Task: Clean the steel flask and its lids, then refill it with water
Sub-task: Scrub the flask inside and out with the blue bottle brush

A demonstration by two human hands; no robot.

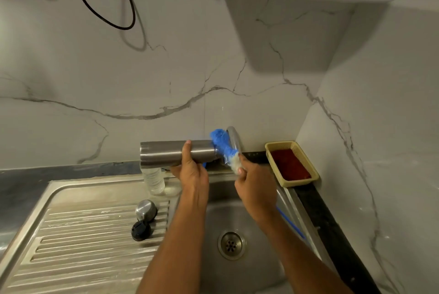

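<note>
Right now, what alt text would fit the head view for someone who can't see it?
Over a steel sink, the left hand holds a steel flask sideways while the right hand holds a blue brush at its mouth. Two lids lie on the drainboard.

Grey steel flask (175,153), blue-and-white brush (224,149), tan basket (291,163), grey-veined white marble wall (166,68).
</note>
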